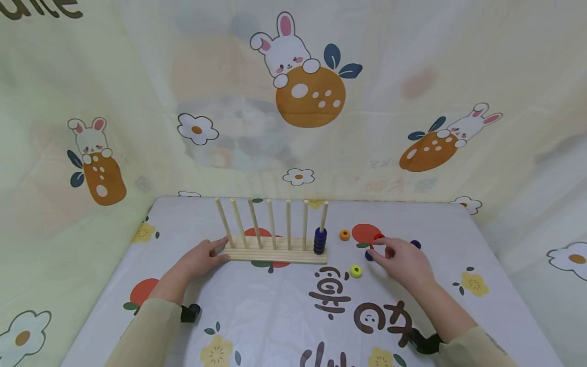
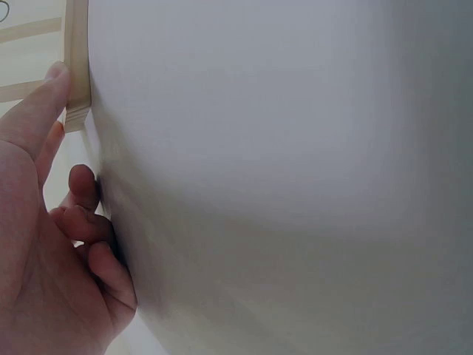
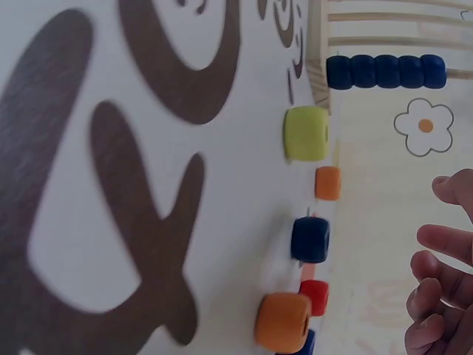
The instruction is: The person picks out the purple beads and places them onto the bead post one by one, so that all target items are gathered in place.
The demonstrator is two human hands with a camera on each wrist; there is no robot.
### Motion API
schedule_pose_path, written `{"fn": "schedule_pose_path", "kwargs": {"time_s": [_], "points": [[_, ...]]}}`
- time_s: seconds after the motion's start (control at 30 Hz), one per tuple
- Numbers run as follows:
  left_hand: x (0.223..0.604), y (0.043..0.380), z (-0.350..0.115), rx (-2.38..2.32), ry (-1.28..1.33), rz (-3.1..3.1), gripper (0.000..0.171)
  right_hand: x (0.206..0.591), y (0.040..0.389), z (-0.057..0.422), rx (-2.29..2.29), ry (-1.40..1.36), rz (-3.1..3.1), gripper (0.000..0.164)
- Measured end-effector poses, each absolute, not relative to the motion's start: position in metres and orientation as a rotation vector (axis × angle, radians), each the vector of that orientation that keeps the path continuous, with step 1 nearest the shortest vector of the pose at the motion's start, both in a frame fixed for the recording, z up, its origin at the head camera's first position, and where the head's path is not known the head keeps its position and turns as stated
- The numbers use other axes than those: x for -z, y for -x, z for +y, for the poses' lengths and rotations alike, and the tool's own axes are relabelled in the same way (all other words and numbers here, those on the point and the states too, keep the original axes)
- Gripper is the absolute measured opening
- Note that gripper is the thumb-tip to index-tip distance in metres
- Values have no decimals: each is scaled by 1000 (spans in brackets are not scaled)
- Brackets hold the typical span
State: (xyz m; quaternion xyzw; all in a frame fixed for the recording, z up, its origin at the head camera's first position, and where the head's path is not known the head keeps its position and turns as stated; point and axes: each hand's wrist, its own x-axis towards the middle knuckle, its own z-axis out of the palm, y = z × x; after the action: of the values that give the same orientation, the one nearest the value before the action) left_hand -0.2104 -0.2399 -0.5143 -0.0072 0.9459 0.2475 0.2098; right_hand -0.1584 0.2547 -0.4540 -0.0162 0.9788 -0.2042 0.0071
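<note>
A wooden peg rack (image 1: 275,258) has a row of upright pegs, the rightmost carrying several dark blue beads (image 1: 320,240). At its left end, my left hand (image 1: 202,259) grips the base between thumb and fingers; the left wrist view shows the thumb (image 2: 46,100) against the wood. My right hand (image 1: 405,261) hovers over loose beads with thumb and forefinger apart, holding nothing. Nearest its fingertips is a dark blue bead (image 1: 369,255); a red bead (image 1: 378,237) is just behind. An orange bead (image 3: 284,323), hidden by the hand in the head view, shows in the right wrist view.
Between rack and right hand are another orange bead (image 1: 344,235) and a yellow-green bead (image 1: 355,271). A second loose blue bead (image 1: 415,244) lies beyond the right hand. A patterned cloth (image 1: 266,311) covers the table, and a printed curtain (image 1: 238,153) hangs behind it.
</note>
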Motion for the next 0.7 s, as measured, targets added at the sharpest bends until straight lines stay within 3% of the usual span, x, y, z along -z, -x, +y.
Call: {"fn": "schedule_pose_path", "kwargs": {"time_s": [0.7], "points": [[509, 209, -238, -667, 3, 2631, 75, 481, 162, 269, 600, 3, 2980, 50]]}}
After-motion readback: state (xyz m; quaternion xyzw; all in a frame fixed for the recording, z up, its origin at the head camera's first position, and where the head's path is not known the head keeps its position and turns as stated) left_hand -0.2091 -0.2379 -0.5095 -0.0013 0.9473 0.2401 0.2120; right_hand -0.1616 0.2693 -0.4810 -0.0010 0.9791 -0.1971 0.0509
